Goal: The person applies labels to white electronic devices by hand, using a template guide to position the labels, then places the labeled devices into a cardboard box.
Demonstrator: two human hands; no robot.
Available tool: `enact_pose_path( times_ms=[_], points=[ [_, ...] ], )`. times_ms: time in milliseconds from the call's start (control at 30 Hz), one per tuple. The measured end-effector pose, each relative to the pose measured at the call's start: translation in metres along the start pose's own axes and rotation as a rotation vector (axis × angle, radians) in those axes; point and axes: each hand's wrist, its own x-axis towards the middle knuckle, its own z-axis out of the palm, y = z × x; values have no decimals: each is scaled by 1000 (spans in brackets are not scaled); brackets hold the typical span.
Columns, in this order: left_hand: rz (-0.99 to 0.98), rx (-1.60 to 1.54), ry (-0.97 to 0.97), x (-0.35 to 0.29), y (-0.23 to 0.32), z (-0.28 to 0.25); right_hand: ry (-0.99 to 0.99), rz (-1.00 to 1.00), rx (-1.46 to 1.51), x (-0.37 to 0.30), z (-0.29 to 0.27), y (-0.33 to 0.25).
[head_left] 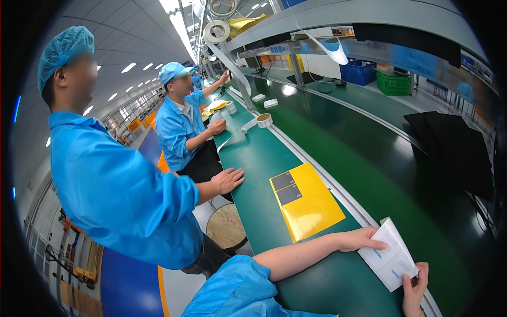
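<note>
Between my two hands is a white sheet of paper [391, 261] with small blue print, bent so that its far end curls up. My left hand [363, 240] pinches its left edge, thumb on top. At its lower right corner my right hand [416, 289] grips it, the thumb lying on the face and the fingers behind. A dark patch shows by the right fingers; I cannot make out what it is. Left of the sheet, a glossy yellow sheet [317, 211] lies flat on the green worktop [264, 153], bearing two dark grey rectangular labels [289, 194] near its far left corner.
A conveyor belt [338, 142] runs beyond the metal rail. Label rolls [264, 120] and small white boxes [270, 103] stand farther along. One person [116, 185] in blue stands at left, a hand on the worktop; another [177, 127] sits behind. A stool [226, 226] is beside the bench.
</note>
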Motion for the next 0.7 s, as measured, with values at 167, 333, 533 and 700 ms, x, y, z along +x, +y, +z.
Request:
enact_pose_path(
  times_ms=[167,333,533,700],
  points=[
    [17,-4,1,2,-2,-1,36,-51,162,-3,12,-5],
    [-39,-73,108,7,-5,-2,127,-94,291,2,15,-27],
    [-45,-201,190,3,0,-1,-57,48,261,-5,1,-20],
    [-10,114,-26,0,1,5,-186,-190,-146,-2,-2,-38]
  ],
)
